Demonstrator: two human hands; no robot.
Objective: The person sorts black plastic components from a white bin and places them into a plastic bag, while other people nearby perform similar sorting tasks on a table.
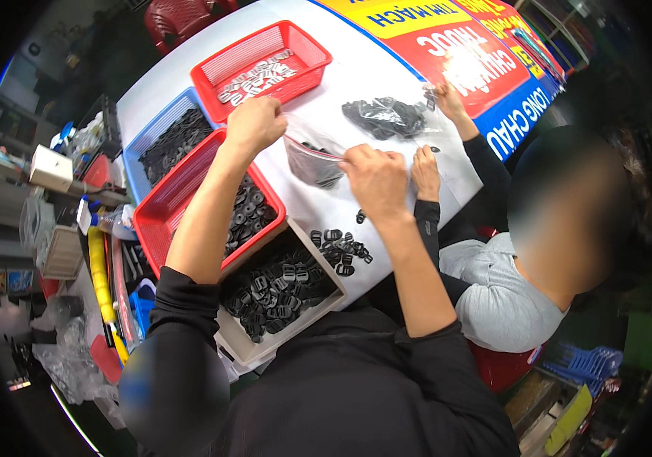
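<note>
A clear zip bag [312, 169] with a red strip along its mouth hangs over the white table, with dark pieces inside. My left hand [256, 126] is closed on one end of the mouth, above the baskets. At the other end, my right hand [378, 181] pinches the bag's edge by the red strip. Below the bag, a small pile of black plastic buckles [341, 250] lies on the table. Nearest me stands a grey bin [307, 236] full of black buckles. Under my left forearm is a red basket [181, 199] holding black round pieces.
Beyond it stand a blue basket [132, 161] of dark pieces and another red basket [317, 58] with white pieces. A filled clear bag [387, 116] lies farther right, near a co-worker's hands [426, 175]. A printed banner [448, 53] covers the table's far right.
</note>
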